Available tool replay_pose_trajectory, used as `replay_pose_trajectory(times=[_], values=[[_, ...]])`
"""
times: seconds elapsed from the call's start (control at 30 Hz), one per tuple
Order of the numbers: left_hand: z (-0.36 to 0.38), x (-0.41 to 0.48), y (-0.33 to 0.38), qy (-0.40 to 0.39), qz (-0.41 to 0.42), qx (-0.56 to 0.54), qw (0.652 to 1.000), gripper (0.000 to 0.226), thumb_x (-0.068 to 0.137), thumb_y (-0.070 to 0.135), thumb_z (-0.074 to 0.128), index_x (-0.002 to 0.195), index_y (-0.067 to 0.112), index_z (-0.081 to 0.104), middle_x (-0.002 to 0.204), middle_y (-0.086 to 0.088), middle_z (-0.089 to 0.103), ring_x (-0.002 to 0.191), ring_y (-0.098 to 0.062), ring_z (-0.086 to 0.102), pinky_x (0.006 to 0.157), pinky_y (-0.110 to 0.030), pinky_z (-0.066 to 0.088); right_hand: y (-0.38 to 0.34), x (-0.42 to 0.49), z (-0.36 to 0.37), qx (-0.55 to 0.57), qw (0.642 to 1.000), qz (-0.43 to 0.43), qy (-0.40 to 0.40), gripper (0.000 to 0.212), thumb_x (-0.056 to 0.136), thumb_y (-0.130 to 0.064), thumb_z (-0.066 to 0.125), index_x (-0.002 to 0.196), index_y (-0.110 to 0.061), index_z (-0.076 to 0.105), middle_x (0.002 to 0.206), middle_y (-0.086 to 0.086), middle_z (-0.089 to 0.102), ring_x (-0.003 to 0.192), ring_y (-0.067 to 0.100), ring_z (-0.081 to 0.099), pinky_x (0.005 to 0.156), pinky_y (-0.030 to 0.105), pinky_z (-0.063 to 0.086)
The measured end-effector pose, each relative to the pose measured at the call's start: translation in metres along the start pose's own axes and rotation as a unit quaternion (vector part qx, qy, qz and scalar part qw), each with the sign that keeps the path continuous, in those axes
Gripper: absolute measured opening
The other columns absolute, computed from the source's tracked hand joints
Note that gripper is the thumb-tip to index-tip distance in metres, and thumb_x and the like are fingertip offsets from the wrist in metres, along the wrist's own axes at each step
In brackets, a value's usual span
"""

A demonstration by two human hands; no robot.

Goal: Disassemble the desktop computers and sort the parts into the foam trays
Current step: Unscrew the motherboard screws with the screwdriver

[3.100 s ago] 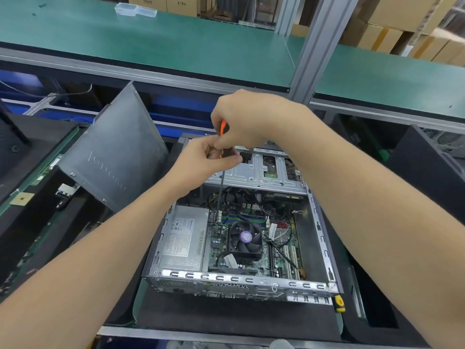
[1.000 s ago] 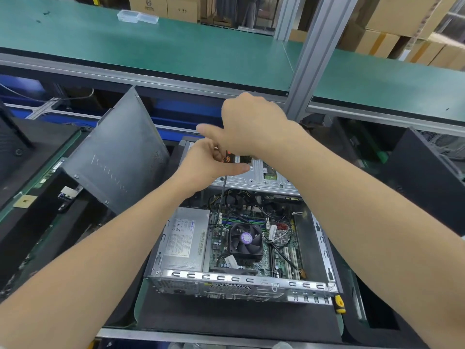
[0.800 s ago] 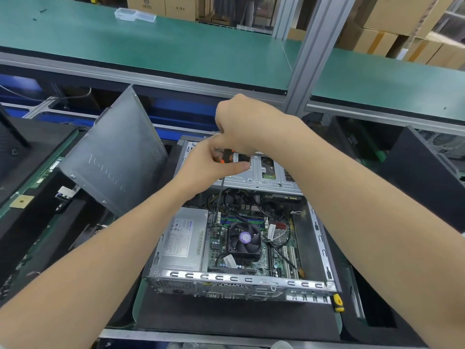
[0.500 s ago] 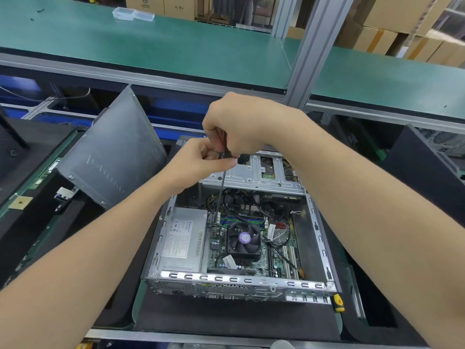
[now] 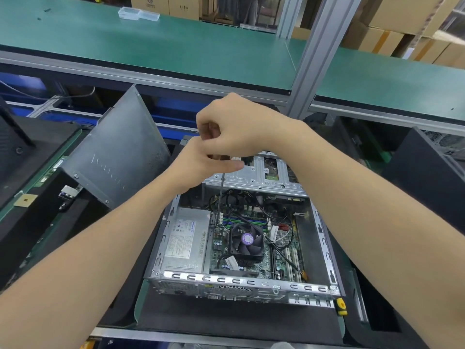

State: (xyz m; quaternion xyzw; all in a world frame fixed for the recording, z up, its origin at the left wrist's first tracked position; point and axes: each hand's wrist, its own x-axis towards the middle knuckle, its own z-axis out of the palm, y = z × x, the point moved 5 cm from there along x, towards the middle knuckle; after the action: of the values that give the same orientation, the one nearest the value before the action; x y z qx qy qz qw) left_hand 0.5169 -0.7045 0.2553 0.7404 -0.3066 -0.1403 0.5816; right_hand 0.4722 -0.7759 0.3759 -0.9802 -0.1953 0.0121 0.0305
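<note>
Our right hand curls its fingers over the top of the screwdriver, and our left hand pinches it just beneath. Its long shaft points straight down past the drive cage's near edge, with the tip at the motherboard just beside the power supply. The open case lies flat, with bare floor along its right wall. A grey side panel leans at the left.

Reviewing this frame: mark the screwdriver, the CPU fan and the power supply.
screwdriver (image 5: 221,195), head view, on the bare metal shaft.
CPU fan (image 5: 247,239), head view, on the purple hub sticker.
power supply (image 5: 185,240), head view, on its labelled top face.
</note>
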Motion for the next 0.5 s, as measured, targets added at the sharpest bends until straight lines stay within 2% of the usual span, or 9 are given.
replay_pose_trajectory(times=[0.1,0.17,0.2,0.27,0.33,0.37,0.43,0.5], values=[[0.007,0.002,-0.001,0.043,-0.017,0.019,0.999,0.059,0.065,0.051,0.086,0.096,0.005,0.068,0.086,-0.026,0.063,0.068,-0.021,0.053,0.063,-0.035,0.043,0.013,0.002,0.005,-0.061,0.992,0.108,0.03,0.043,0.097,-0.06,0.051,0.083,-0.019,0.054,0.078,-0.003,0.047,0.081,0.027,0.059,0.064,0.035,0.042],[0.011,0.004,-0.004,0.051,-0.027,0.02,0.998,0.058,0.064,0.055,0.086,0.09,0.007,0.067,0.077,-0.02,0.063,0.064,-0.024,0.054,0.061,-0.036,0.045,0.02,0.001,0.005,-0.063,0.977,0.197,0.054,0.062,0.097,-0.073,0.041,0.073,-0.016,0.045,0.073,-0.001,0.04,0.065,0.023,0.05,0.055,0.032,0.034],[0.013,0.004,-0.004,0.06,-0.028,0.024,0.997,0.052,0.064,0.056,0.085,0.085,0.013,0.066,0.069,-0.011,0.06,0.059,-0.018,0.051,0.058,-0.032,0.043,0.021,0.001,0.005,-0.052,0.973,0.217,0.06,0.065,0.096,-0.076,0.039,0.069,-0.016,0.041,0.072,0.0,0.041,0.06,0.02,0.046,0.052,0.031,0.031],[0.018,0.003,-0.002,0.065,-0.023,0.031,0.997,0.041,0.066,0.056,0.085,0.082,0.023,0.065,0.071,-0.01,0.062,0.06,-0.014,0.053,0.06,-0.032,0.043,0.019,0.003,0.005,-0.046,0.976,0.208,0.044,0.06,0.097,-0.071,0.046,0.069,-0.018,0.04,0.074,0.001,0.043,0.059,0.019,0.045,0.049,0.03,0.029],[0.019,0.002,0.0,0.058,-0.011,0.033,0.998,0.037,0.072,0.052,0.086,0.09,0.026,0.067,0.084,-0.017,0.067,0.068,-0.023,0.058,0.064,-0.039,0.048,0.017,0.004,0.006,-0.053,0.984,0.169,0.016,0.044,0.099,-0.052,0.059,0.075,-0.016,0.05,0.075,0.002,0.049,0.061,0.02,0.05,0.05,0.029,0.032],[0.018,0.001,0.002,0.054,0.001,0.034,0.998,0.032,0.075,0.05,0.086,0.089,0.028,0.067,0.083,-0.019,0.065,0.067,-0.027,0.055,0.063,-0.041,0.047,0.015,0.004,0.006,-0.062,0.987,0.145,0.004,0.032,0.098,-0.041,0.062,0.081,-0.014,0.056,0.076,0.003,0.054,0.064,0.023,0.054,0.052,0.029,0.034],[0.014,-0.001,0.005,0.048,0.01,0.023,0.999,0.021,0.079,0.045,0.084,0.077,0.034,0.066,0.07,-0.023,0.049,0.059,-0.026,0.041,0.059,-0.039,0.036,0.013,0.004,0.005,-0.065,0.992,0.104,-0.009,0.012,0.093,-0.028,0.064,0.087,-0.018,0.061,0.083,0.004,0.062,0.076,0.028,0.061,0.055,0.029,0.037],[0.01,-0.001,0.003,0.027,0.014,0.0,1.0,0.029,0.086,0.034,0.082,0.064,0.04,0.063,0.062,-0.019,0.031,0.053,-0.018,0.031,0.057,-0.031,0.03,0.01,0.001,0.003,-0.051,0.996,0.076,-0.023,0.006,0.09,-0.025,0.068,0.087,-0.023,0.062,0.087,-0.001,0.063,0.083,0.025,0.062,0.055,0.027,0.036]])
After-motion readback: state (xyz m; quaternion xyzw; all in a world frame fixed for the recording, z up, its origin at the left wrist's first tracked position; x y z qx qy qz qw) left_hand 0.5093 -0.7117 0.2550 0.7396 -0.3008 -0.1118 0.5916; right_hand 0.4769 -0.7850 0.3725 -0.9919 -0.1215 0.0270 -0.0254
